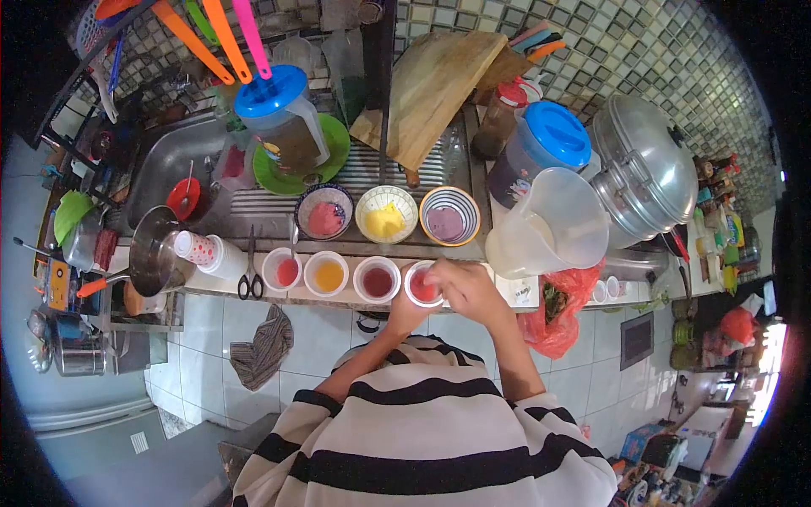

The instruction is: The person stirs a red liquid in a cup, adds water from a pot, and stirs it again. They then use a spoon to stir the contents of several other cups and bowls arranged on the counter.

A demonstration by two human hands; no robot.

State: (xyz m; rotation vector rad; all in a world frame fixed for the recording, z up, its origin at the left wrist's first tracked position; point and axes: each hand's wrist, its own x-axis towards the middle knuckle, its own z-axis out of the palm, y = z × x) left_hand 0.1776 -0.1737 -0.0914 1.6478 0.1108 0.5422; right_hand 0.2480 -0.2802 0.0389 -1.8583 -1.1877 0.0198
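The left hand (410, 314) holds a white cup (422, 285) beside 3 other cups (377, 280), near 3 bowls (386, 215).

Light: moderate, fairly even across the worktop (312, 296). Brightest area: blown-out white patch (770, 363), far right, with coloured fringing. Highlights: glare on domed steel pot (646, 165); pale sheen on floor tiles (325, 351). Shadows: soft. Distortion: strong fisheye, wall tiles (676, 72) curving, corners black. Focus: centre fairly clear; periphery soft, small details smeared.

Forearms (518, 359) converge forward; left hand (409, 316) low, partly hidden; right hand (465, 289) just beside it, fingers bent inward.
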